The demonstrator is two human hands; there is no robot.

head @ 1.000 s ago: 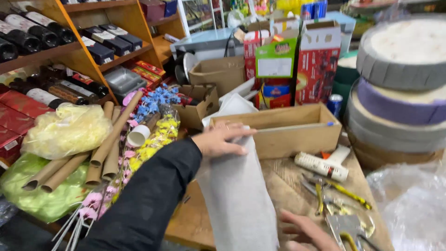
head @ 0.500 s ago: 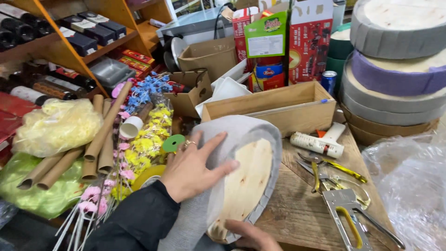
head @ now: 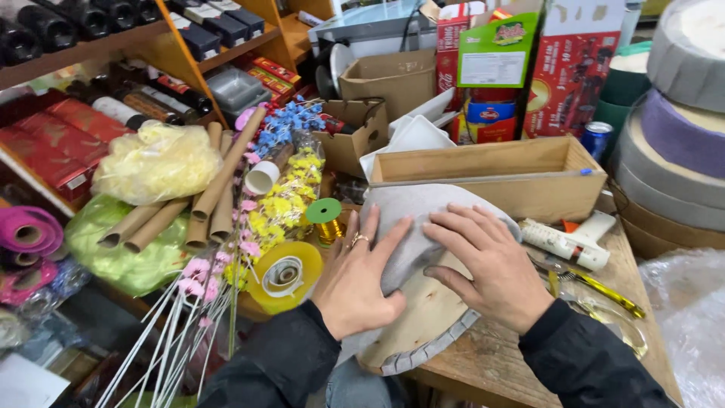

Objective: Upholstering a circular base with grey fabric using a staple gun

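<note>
the left hand [head: 355, 283] and the right hand [head: 491, 264] lay flat, fingers spread apart, on a sheet of grey felt fabric [head: 419, 219] that was draped over a round pale wooden board [head: 423, 321] at the near edge of the worn wooden worktable [head: 498, 363]. neither hand clamped anything; both pressed palm-down, the left on the fabric's left part, the right where fabric met bare wood. a ring showed on one left finger.

just left of the left hand lay a yellow roll of tape [head: 283, 276], with a green-topped spool of gold wire [head: 326, 219] behind it. further left, brown cardboard tubes [head: 204, 204] leaned over crumpled yellow [head: 155, 162] and green wrapping [head: 124, 245], beside bundles of yellow, pink and blue artificial flowers [head: 283, 204]. to the right of the right hand lay a white glue gun [head: 566, 242] and yellow-handled pliers [head: 596, 283].

close behind the fabric stood a long shallow wooden crate [head: 491, 181]; its contents could not be seen. beyond it were open brown cardboard boxes [head: 389, 75] and red and green printed cartons [head: 529, 68]. at far right rose a stack of round boards edged in grey and purple fabric [head: 680, 128]. orange wooden shelves [head: 174, 53] with dark rolls filled the far left of the cluttered shop.
</note>
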